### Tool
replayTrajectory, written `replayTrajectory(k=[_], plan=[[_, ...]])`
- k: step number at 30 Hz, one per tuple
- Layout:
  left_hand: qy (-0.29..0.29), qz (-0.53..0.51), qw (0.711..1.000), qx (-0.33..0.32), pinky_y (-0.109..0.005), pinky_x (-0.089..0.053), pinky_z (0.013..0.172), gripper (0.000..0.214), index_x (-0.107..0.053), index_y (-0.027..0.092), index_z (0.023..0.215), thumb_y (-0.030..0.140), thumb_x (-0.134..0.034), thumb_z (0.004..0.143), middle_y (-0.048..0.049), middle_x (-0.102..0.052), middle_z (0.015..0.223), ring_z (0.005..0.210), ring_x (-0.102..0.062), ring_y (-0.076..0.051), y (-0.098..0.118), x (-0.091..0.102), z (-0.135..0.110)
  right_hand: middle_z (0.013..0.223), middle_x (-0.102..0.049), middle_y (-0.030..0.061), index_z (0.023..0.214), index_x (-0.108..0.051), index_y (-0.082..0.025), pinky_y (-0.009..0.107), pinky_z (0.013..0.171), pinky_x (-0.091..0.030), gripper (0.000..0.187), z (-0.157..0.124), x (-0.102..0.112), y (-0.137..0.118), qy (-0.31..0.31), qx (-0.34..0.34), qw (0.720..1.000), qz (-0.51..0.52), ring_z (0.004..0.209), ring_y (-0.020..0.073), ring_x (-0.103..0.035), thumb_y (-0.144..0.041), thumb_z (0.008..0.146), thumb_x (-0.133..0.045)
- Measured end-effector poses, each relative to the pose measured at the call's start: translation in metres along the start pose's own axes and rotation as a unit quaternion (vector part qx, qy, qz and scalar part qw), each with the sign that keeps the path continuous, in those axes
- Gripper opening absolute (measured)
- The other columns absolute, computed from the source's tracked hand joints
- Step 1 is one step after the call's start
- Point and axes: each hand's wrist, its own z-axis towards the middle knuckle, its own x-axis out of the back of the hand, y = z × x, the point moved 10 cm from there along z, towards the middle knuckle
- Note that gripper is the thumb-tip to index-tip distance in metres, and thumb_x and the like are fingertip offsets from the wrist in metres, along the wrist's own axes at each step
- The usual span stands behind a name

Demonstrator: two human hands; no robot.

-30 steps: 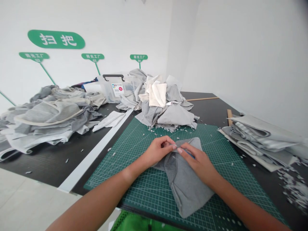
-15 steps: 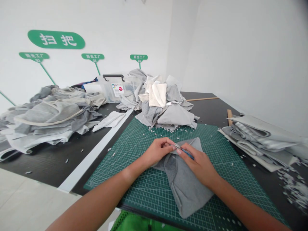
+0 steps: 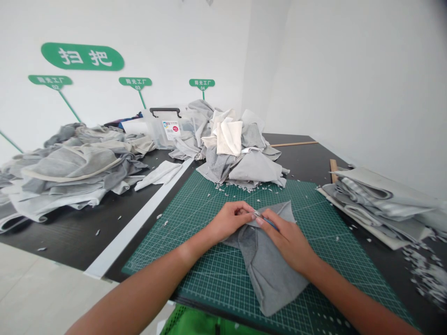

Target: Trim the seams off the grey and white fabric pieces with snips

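A grey fabric piece (image 3: 267,270) lies folded on the green cutting mat (image 3: 195,218). My left hand (image 3: 228,221) is closed, pinching the fabric's upper edge. My right hand (image 3: 288,239) is closed round a small blue-handled tool (image 3: 268,221) whose metal tip meets the fabric right beside the left fingertips. Both hands sit close together at the middle of the mat.
A heap of grey and cream cloth (image 3: 239,149) lies beyond the mat, a larger grey pile (image 3: 73,167) at the left. Stacked grey pieces (image 3: 380,204) rest at the right. A clear plastic box (image 3: 164,128) stands at the back. Small white scraps (image 3: 424,270) litter the black table.
The far corner of the fabric now looks more pointed. The hands stay almost in place, with the tool tip shifted slightly along the edge.
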Motion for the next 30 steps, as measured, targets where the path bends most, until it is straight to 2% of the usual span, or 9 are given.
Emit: replayTrajectory(k=[12, 16, 20, 24, 27, 30], plan=[[-0.009, -0.004, 1.000, 0.005, -0.023, -0.035, 0.062, 0.029, -0.073, 0.012, 0.093, 0.040, -0.071, 0.086, -0.0025, -0.065, 0.079, 0.067, -0.051, -0.011, 0.001, -0.003, -0.001, 0.075, -0.058, -0.0046, 0.088, -0.052, -0.026, 0.029, 0.070, -0.042, 0.034, -0.001, 0.002, -0.003, 0.015, 0.005, 1.000, 0.022, 0.071, 0.0182, -0.060, -0.051, 0.107, -0.037], [-0.007, -0.001, 1.000, 0.002, -0.023, -0.037, 0.063, 0.031, -0.072, 0.013, 0.093, 0.043, -0.072, 0.085, -0.0032, -0.066, 0.081, 0.070, -0.053, -0.012, 0.005, -0.003, -0.002, 0.082, -0.063, -0.0033, 0.093, -0.058, -0.027, 0.030, 0.075, -0.044, 0.034, 0.000, 0.005, -0.004, 0.029, 0.004, 0.997, 0.066, 0.080, 0.0191, -0.062, -0.051, 0.106, -0.038], [-0.004, -0.004, 1.000, 0.000, -0.024, -0.039, 0.066, 0.032, -0.072, 0.014, 0.095, 0.045, -0.071, 0.085, -0.0033, -0.067, 0.083, 0.072, -0.056, -0.013, 0.003, -0.002, -0.001, 0.102, -0.069, -0.0025, 0.106, -0.062, -0.029, 0.031, 0.085, -0.046, 0.024, 0.004, 0.008, 0.000, 0.046, -0.003, 0.994, 0.100, 0.093, 0.0200, -0.064, -0.049, 0.101, -0.052], [-0.014, -0.026, 1.000, 0.007, -0.023, -0.039, 0.064, 0.033, -0.069, 0.014, 0.097, 0.046, -0.071, 0.085, -0.0023, -0.064, 0.081, 0.070, -0.055, -0.012, 0.001, -0.006, 0.000, 0.104, -0.070, -0.0013, 0.107, -0.066, -0.028, 0.032, 0.092, -0.046, 0.018, 0.007, 0.003, -0.004, 0.023, 0.030, 0.991, 0.129, 0.100, 0.0210, -0.064, -0.041, 0.098, -0.058], [0.006, 0.029, 1.000, -0.007, -0.023, -0.036, 0.061, 0.029, -0.066, 0.017, 0.099, 0.045, -0.066, 0.089, 0.0011, -0.057, 0.073, 0.065, -0.050, -0.012, 0.011, -0.002, -0.003, 0.099, -0.070, -0.0006, 0.100, -0.068, -0.026, 0.030, 0.088, -0.047, 0.020, 0.010, 0.004, -0.004, 0.017, 0.035, 0.990, 0.136, 0.096, 0.0212, -0.064, -0.040, 0.100, -0.054], [0.072, 0.160, 0.983, -0.062, -0.027, -0.040, 0.070, 0.021, -0.064, 0.020, 0.103, 0.039, -0.063, 0.092, -0.0001, -0.059, 0.081, 0.076, -0.054, -0.016, 0.038, 0.010, -0.010, 0.092, -0.068, -0.0007, 0.090, -0.066, -0.024, 0.029, 0.081, -0.046, 0.025, 0.013, 0.019, 0.000, 0.052, 0.015, 0.990, 0.127, 0.090, 0.0211, -0.062, -0.044, 0.098, -0.055]])
